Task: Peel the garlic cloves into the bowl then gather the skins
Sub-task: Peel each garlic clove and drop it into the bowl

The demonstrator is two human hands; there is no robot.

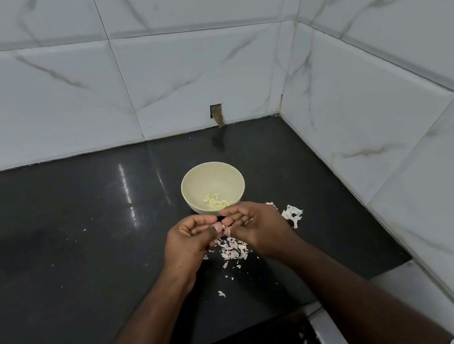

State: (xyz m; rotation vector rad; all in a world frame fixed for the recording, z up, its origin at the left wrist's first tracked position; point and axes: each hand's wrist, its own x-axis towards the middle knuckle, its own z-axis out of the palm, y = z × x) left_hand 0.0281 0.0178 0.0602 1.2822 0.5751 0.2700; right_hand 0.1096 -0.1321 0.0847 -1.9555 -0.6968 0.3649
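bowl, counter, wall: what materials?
Bowl: cream, matte, no glare; probably plastic or melamine, possibly ceramic.
Counter: black polished stone, likely granite; it mirrors light streaks.
Wall: glossy white tiles with grey marble-look veining and visible grout lines; probably ceramic.

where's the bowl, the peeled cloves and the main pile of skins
bowl [192, 180]: head view, bare inner wall on its left.
peeled cloves [215, 200]: head view, middle of the heap in the bowl's bottom.
pile of skins [234, 248]: head view, centre of the pile on the counter below the hands.
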